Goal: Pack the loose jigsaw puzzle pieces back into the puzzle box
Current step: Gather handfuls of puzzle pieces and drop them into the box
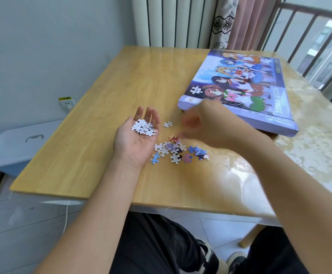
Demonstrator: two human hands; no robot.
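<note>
Near the middle of the frame, loose puzzle pieces (pixel 178 151) lie in a small heap on the wooden table (pixel 94 123). The left hand (pixel 139 135) is just left of the heap, palm up and fingers spread like a cup, with a little pile of pieces (pixel 143 127) resting in it. The right hand (pixel 202 123) hangs right above the heap's far edge. It is blurry, fingers bent, and I cannot tell if it pinches a piece. One lone piece (pixel 168 124) sits between the hands. Farther off, at the upper right, the puzzle box (pixel 240 84) lies flat with its lid closed, its long side running away from the person, nearer the right hand
</note>
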